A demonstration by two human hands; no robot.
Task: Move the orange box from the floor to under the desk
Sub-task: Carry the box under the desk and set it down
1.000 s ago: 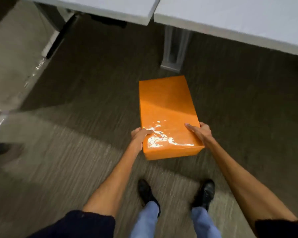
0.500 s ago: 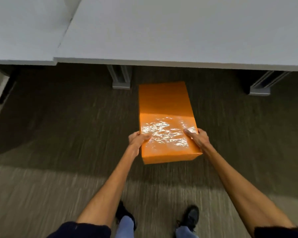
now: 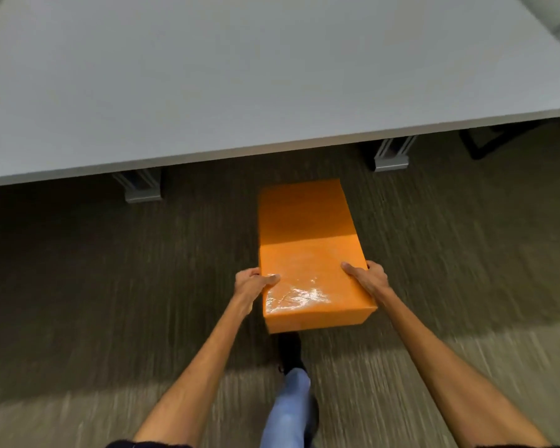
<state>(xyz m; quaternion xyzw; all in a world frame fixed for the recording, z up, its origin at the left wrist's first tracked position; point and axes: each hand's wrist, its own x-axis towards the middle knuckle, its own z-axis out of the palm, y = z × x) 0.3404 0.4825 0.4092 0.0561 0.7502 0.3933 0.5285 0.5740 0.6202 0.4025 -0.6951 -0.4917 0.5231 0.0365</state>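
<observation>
The orange box (image 3: pixel 307 247) is long and wrapped in shiny film, and I hold it above the carpet with its far end pointing at the desk. My left hand (image 3: pixel 251 286) grips its near left side, thumb on top. My right hand (image 3: pixel 366 278) grips its near right side the same way. The grey desk (image 3: pixel 240 76) fills the upper half of the view. Its front edge runs just beyond the box's far end, and the far half of the box lies in the desk's shadow.
Two grey metal desk feet stand on the carpet under the front edge, the left foot (image 3: pixel 141 185) to the left of the box and the right foot (image 3: pixel 392 155) to its right. My dark shoe (image 3: pixel 290 352) and blue trouser leg are below the box. A dark base (image 3: pixel 495 140) shows at far right.
I have stepped closer to the desk, which now covers far more of the view. The box, still held in both hands, has come nearer to the desk's front edge.
</observation>
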